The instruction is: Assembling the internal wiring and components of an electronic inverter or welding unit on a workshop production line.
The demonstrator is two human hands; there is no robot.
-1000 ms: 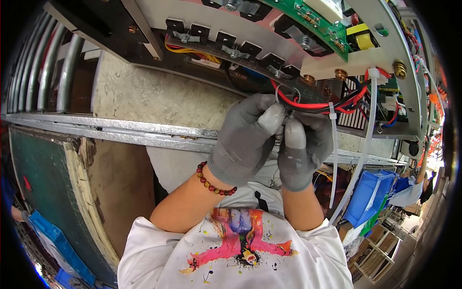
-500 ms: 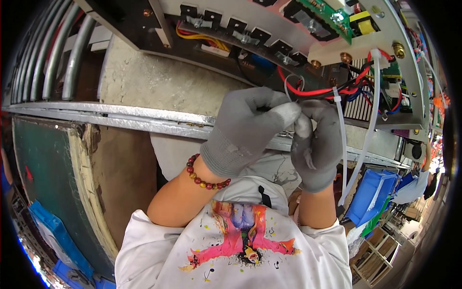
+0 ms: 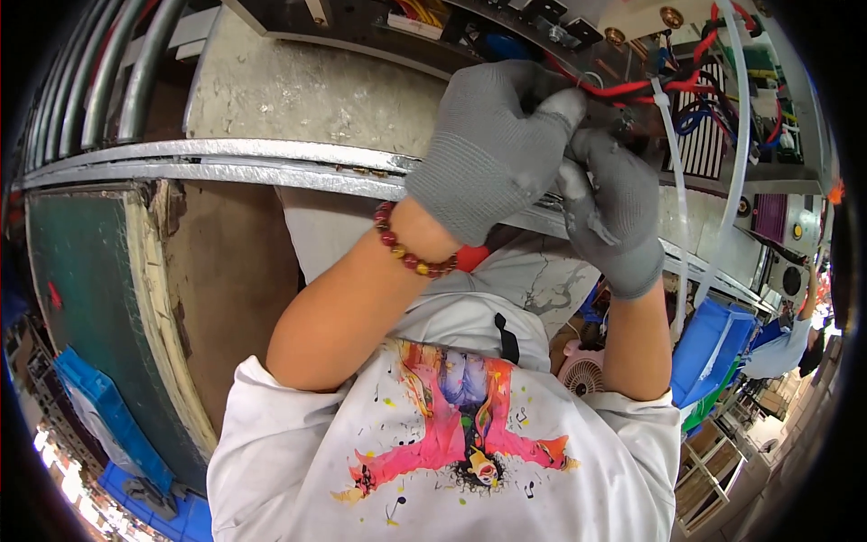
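Left grey knit-gloved hand [image 3: 495, 149] and right grey knit-gloved hand [image 3: 621, 206], both curled, hold unclear, red insulated wires [image 3: 623, 88] just beyond right fingertips, white plastic cable tie [image 3: 675, 154] beside that hand.

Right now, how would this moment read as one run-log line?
left hand: near red wire | right hand: curled, grip unclear | cable ties: hanging

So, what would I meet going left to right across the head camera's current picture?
Metal bars → brown panel → gloved left hand → gloved right hand → blue bin.
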